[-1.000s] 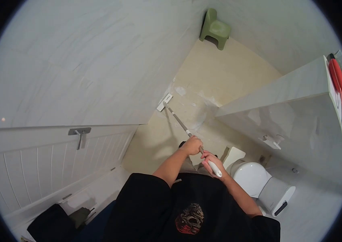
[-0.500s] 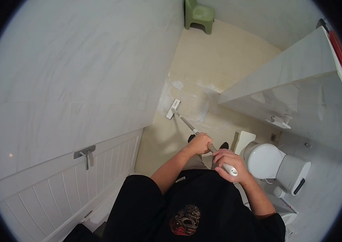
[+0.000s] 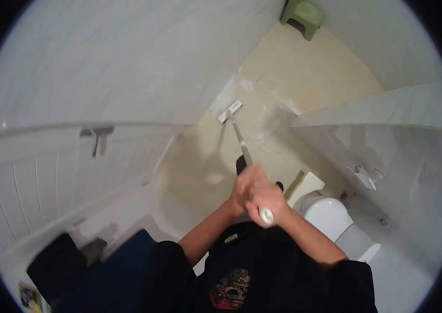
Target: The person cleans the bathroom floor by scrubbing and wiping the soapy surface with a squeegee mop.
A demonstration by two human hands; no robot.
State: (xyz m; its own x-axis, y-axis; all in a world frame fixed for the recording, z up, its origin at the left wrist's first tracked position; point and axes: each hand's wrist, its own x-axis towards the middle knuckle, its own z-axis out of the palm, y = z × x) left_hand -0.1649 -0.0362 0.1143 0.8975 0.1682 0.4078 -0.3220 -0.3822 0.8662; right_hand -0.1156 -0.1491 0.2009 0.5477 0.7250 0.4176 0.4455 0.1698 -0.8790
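Observation:
Both hands grip a long-handled floor scrubber point(image 3: 239, 133), which slants away from my body to the floor. Its flat, white rectangular head point(image 3: 229, 111) rests on the beige floor near the left wall; its underside is hidden. My left hand point(image 3: 244, 183) is closed around the handle, slightly blurred. Just behind it, my right hand point(image 3: 270, 202) wraps the white upper end, and the two hands touch or overlap. Whitish wet-looking patches point(image 3: 247, 85) lie on the floor around the scrubber head.
A green plastic stool point(image 3: 305, 14) stands at the far end. On the right are a partition wall point(image 3: 367, 107), a paper holder point(image 3: 365, 176) and a white toilet point(image 3: 327, 216). At left, a metal tap point(image 3: 96, 136) sits above white panelling, with dark cloth point(image 3: 109, 271) lower down.
My view has turned, shifting the stool right and the toilet lower left. My right hand has come up against my left on the handle. The scrubber head stays on the floor near the patches.

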